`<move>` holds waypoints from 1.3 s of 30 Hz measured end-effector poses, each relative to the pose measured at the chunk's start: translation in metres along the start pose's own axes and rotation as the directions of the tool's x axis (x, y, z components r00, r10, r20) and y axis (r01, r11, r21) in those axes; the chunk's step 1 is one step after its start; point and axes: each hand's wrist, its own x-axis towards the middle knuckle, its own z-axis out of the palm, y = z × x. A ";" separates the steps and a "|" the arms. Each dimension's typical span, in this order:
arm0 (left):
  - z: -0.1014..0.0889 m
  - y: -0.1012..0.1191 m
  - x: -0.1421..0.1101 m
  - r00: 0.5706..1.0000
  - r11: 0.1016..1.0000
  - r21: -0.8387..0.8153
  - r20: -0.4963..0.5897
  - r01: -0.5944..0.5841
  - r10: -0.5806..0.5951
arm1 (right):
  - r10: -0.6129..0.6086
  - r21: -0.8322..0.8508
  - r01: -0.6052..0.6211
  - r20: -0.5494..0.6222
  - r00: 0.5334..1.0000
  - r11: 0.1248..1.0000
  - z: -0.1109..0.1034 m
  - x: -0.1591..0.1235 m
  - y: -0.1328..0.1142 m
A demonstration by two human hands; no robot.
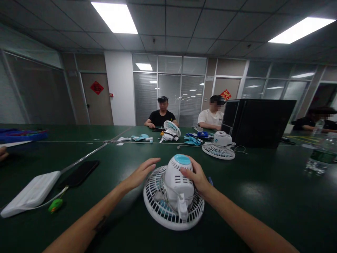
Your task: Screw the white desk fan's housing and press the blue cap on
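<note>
A white electric fan (180,191) lies face down on the green table, its round grille underneath and its motor housing with a light-blue cap pointing up. My right hand (197,175) is wrapped around the right side of the housing, the thumb across its front. Just left of the fan hovers my left hand (143,172), fingers stretched out and together, apart from the housing and holding nothing. A pale cord winds around the base of the housing, and blue blades show faintly through the grille.
Beyond stand a second face-down fan (219,146), another fan (171,131), blue blades (193,140) and a large black case (259,123). At left lie a white power bank (33,193), a black phone (80,173) and a green trinket (55,205). A bottle (322,153) stands right. People sit opposite.
</note>
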 end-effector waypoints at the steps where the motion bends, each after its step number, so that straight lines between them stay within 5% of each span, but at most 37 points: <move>1: -0.003 -0.011 -0.001 1.000 0.997 0.075 -0.009 0.018 -0.018 | 0.024 0.020 -0.024 -0.035 0.999 1.000 -0.002 0.002 -0.001; 6: -0.010 -0.040 -0.002 0.997 0.965 0.252 -0.001 0.074 -0.076 | -0.094 -0.056 0.083 -0.224 0.970 0.995 -0.034 0.019 -0.013; 11: -0.007 -0.051 -0.003 0.991 0.923 0.384 0.104 0.036 -0.082 | -0.393 -0.426 0.193 -0.453 0.800 0.884 -0.103 0.041 -0.028; 13: -0.005 -0.054 -0.003 0.984 0.900 0.435 0.151 0.015 -0.090 | -0.467 -0.573 0.098 -0.543 0.698 0.813 -0.135 0.042 -0.035; 16: -0.005 -0.053 -0.004 0.975 0.874 0.485 0.189 0.007 -0.113 | -0.498 -0.700 -0.227 -0.663 0.559 0.677 -0.179 0.030 -0.043; 19: -0.006 -0.048 -0.006 0.974 0.880 0.475 0.192 0.014 -0.120 | -0.447 -0.638 -0.509 -0.770 0.456 0.579 -0.213 0.009 -0.049; 23: -0.007 -0.044 -0.007 0.976 0.886 0.464 0.184 0.016 -0.114 | -0.374 -0.502 -0.696 -0.861 0.345 0.514 -0.238 -0.014 -0.051; 27: -0.005 -0.043 -0.006 0.976 0.870 0.493 0.190 -0.002 -0.106 | -0.274 -0.462 -0.792 -0.884 0.378 0.400 -0.239 -0.029 -0.051; 33: -0.003 -0.045 -0.005 0.971 0.846 0.534 0.203 -0.002 -0.125 | -0.059 -0.670 -0.742 -0.742 0.668 0.030 -0.233 -0.040 -0.068; 39: -0.005 -0.044 -0.006 0.972 0.854 0.520 0.205 -0.009 -0.115 | 0.086 -0.839 -0.524 -0.538 0.839 -0.145 -0.244 -0.023 -0.095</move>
